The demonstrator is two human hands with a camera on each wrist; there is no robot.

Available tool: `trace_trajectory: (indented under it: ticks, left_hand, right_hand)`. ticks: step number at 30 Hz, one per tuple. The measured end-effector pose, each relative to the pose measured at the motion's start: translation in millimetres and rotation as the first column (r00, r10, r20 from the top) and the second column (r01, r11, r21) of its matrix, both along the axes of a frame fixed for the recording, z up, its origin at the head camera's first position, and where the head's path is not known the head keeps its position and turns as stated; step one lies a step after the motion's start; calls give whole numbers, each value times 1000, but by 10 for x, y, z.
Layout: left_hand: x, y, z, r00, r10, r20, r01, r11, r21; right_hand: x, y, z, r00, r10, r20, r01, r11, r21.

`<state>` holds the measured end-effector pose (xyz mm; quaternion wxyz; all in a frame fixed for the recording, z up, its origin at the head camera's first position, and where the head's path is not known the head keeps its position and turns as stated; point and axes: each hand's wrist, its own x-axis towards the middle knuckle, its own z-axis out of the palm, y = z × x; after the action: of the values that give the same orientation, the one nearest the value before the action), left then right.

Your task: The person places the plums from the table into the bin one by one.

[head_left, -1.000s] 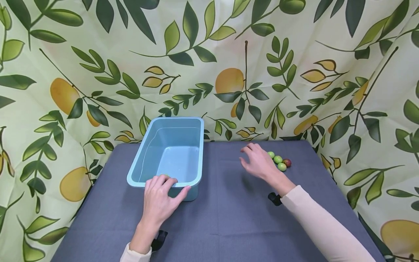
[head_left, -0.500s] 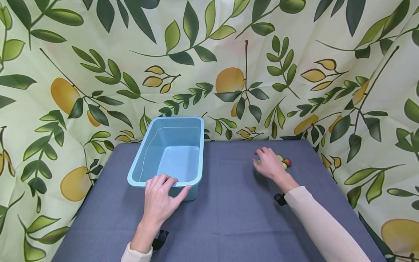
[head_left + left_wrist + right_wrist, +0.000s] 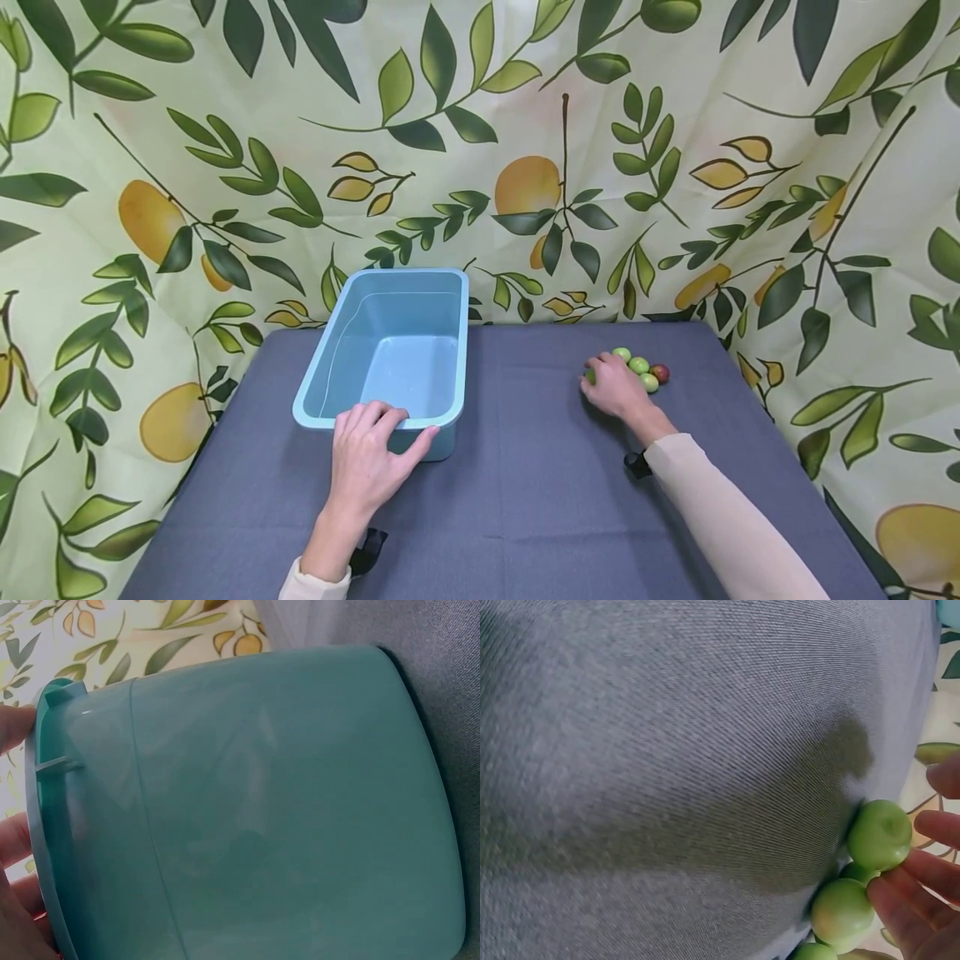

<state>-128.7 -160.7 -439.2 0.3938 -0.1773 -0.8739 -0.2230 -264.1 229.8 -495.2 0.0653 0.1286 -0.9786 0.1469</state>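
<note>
A light blue plastic tub (image 3: pixel 420 367) stands on the table at left centre. My left hand (image 3: pixel 371 467) grips its near rim, fingers curled over the edge; in the left wrist view the fingers (image 3: pixel 13 838) show at that rim. My right hand (image 3: pixel 615 387) reaches down at a small green apple (image 3: pixel 880 835) on the cloth. Its fingertips touch the apple's side, while the thumb (image 3: pixel 945 778) stands a little apart from it. Beside that hand lie several more green apples (image 3: pixel 639 365) and a dark red one (image 3: pixel 660 373), bunched together.
A dark grey-blue cloth (image 3: pixel 510 483) covers the table. Behind it hangs a leaf-and-lemon print curtain (image 3: pixel 450 183), close to the tub's far end. The visible tub floor (image 3: pixel 412 367) is bare; its near end is hidden by the left hand.
My right hand has moved right and lowered to the leftmost green apple. A green bit by the left fingertips inside the tub no longer shows. The left hand stays on the rim.
</note>
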Motion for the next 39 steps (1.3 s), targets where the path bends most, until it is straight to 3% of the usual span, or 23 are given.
trace_trajectory:
  ticks: [10, 14, 20, 31, 39]
  left_hand:
    - [3, 3, -6, 1000, 2, -3, -2, 1000, -2]
    - [3, 8, -10, 1000, 2, -6, -2, 1000, 0]
    - [2, 8, -14, 1000, 2, -8, -2, 1000, 0]
    - [-9, 13, -10, 1000, -3, -13, 3, 1000, 3]
    - [-8, 8, -12, 1000, -2, -9, 2, 1000, -1]
  right_hand:
    - [16, -6, -89, 1000, 21, 4, -21, 1000, -17]
    - [16, 4, -97, 998, 50, -24, -51, 998, -48]
    - [32, 8, -79, 998, 61, 8, -59, 986, -154]
    - [89, 3, -45, 999, 49, 17, -37, 904, -426]
    - [177, -48, 7, 997, 43, 62, -3, 837, -548]
